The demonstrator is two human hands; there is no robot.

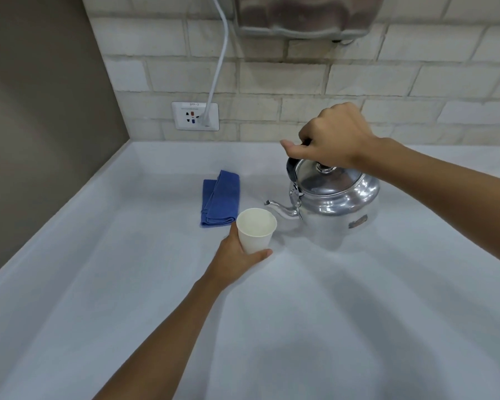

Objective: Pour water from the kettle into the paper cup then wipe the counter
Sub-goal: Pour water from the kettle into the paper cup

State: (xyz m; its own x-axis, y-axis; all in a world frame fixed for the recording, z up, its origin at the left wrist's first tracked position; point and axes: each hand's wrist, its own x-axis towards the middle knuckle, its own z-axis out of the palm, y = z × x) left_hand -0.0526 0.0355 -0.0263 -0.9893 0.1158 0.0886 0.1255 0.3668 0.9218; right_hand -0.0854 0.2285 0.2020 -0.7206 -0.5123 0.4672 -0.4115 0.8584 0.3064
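Observation:
A shiny metal kettle [335, 203] stands on the pale counter [272, 327], its lid on and its spout pointing left. My right hand [329, 137] is closed around the black handle above the lid. A white paper cup [256, 229] stands upright just left of the spout tip and looks empty. My left hand [237, 255] wraps around the cup's lower left side, thumb across the front. A folded blue cloth [221, 199] lies flat on the counter behind and left of the cup.
A tiled wall runs along the back with a wall socket [195, 116] and a white cable [218, 62] plugged into it. A metal appliance [306, 15] hangs above. A brown side wall [41, 111] closes off the left.

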